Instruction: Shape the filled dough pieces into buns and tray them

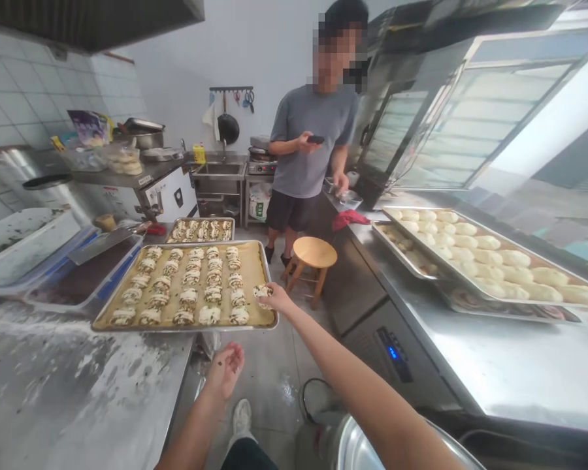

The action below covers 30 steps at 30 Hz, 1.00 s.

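A tiled bakery kitchen runs away from the viewer, with a steel sink (215, 168) at the far end and a person in a grey T-shirt (308, 140) standing beyond a round wooden stool (314, 252), looking at a phone (315, 139). On the right, a long steel counter (470, 365) carries a slanted tray (421, 222) of pale, smooth dough balls. On the left, a flour-dusted steel table (78, 385) holds a plastic tub (78, 281) of something dark with a wide metal scraper (100, 245) lying across it. A second tray (200, 220) of flecked rolls sits just beyond the main tray (186, 329), a metal sheet lined with tan paper and set with neat rows of spiral rolls, their soft dough speckled dark green.

The right hand (277, 299) is the nearer one, its arm reaching in from the near right. Its fingers pinch a small rolled pastry (262, 294), which lies roughly left to right above the tray's near right corner, just beside the last row; whether it touches the paper is hard to tell. The left hand (225, 369) hangs open and empty, palm up, below the tray's near edge.
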{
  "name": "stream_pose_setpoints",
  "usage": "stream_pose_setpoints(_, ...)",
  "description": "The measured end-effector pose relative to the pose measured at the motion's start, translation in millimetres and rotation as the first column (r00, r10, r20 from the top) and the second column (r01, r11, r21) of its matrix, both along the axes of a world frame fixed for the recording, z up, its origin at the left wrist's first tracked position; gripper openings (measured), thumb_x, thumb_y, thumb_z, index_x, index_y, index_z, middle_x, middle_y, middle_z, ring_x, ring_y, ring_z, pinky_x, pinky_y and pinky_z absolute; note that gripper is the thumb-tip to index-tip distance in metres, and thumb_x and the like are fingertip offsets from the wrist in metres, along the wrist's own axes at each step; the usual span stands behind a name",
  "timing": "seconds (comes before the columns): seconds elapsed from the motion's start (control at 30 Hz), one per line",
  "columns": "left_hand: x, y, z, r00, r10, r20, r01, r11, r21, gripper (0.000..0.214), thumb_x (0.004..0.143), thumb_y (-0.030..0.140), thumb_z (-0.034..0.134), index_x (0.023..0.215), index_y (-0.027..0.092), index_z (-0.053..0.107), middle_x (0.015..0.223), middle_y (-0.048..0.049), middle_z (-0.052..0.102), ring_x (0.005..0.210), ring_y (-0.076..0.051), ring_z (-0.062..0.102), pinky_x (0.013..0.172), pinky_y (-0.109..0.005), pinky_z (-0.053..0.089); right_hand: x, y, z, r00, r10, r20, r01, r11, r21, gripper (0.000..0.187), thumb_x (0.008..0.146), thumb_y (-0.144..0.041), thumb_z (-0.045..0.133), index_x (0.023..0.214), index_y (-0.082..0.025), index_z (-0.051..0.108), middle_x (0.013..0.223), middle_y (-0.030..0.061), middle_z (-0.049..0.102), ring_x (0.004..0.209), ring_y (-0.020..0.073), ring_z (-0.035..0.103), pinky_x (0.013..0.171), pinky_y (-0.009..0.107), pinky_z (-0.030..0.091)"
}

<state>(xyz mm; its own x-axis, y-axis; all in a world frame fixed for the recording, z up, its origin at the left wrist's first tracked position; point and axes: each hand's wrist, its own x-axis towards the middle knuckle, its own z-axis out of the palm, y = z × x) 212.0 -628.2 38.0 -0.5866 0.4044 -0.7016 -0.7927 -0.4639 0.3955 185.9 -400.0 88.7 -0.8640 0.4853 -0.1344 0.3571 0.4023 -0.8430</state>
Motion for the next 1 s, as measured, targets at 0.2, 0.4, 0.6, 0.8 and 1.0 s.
stream_pose_setpoints(0.2,-43,3,-31.4,0.974,-0.155,0.167,0.157,0.988,0.002,0.014,0.076,0.004,0.057,0.088,0.011,0.059,0.079,-0.0083,0.064,0.069,-0.013,0.064,0.061,-0.021,0.051,-106,48,-13.1,0.987,0.066,0.144,-0.107,0.948,0.3,0.044,0.062,-0.021,0.067,0.103,-0.017,0.052,0.097,0.0063,0.06,0.089,0.0201,0.057,0.079,0.03,0.044)
stream_pose_setpoints(0.4,-61,14,-43.0,0.952,-0.197,0.235,0.214,0.976,-0.049,0.006,0.075,0.006,0.059,0.078,0.01,0.06,0.073,-0.0071,0.065,0.066,-0.014,0.063,0.059,-0.021,0.049,-161,74,-19.3,0.836,0.423,0.349,-0.546,0.71,0.446,0.054,0.054,-0.012,0.068,0.106,-0.018,0.056,0.113,0.011,0.051,0.109,0.0276,0.045,0.094,0.04,0.034)
stream_pose_setpoints(0.6,-76,18,-39.7,0.927,-0.22,0.303,0.232,0.973,-0.003,0.017,0.081,0.008,0.052,0.066,0.013,0.057,0.065,-0.0071,0.064,0.061,-0.013,0.062,0.057,-0.02,0.048,-170,86,-2.7,0.67,0.517,0.534,-0.743,0.452,0.494,0.08,0.054,-0.025,0.073,0.127,-0.022,0.043,0.124,0.0137,0.042,0.115,0.0324,0.038,0.1,0.053,0.02)
stream_pose_setpoints(0.8,-80,15,-41.9,0.91,-0.257,0.326,0.28,0.96,-0.025,0.022,0.082,0.008,0.05,0.062,0.016,0.056,0.063,-0.0066,0.063,0.057,-0.012,0.06,0.053,-0.019,0.048,-167,85,-3.1,0.646,0.587,0.488,-0.754,0.392,0.526,0.052,0.059,-0.015,0.066,0.11,-0.017,0.056,0.11,0.0131,0.053,0.105,0.0288,0.046,0.1,0.051,0.02)
stream_pose_setpoints(1.0,-77,-1,-41.5,0.936,-0.18,0.301,0.2,0.979,-0.038,0.014,0.079,0.008,0.055,0.069,0.015,0.059,0.067,-0.0061,0.065,0.06,-0.012,0.062,0.053,-0.019,0.049,-158,92,-3.6,0.521,0.743,0.419,-0.822,0.303,0.483,0.073,0.052,-0.009,0.065,0.122,-0.022,0.05,0.135,0.0121,0.039,0.127,0.0318,0.028,0.103,0.054,0.013)
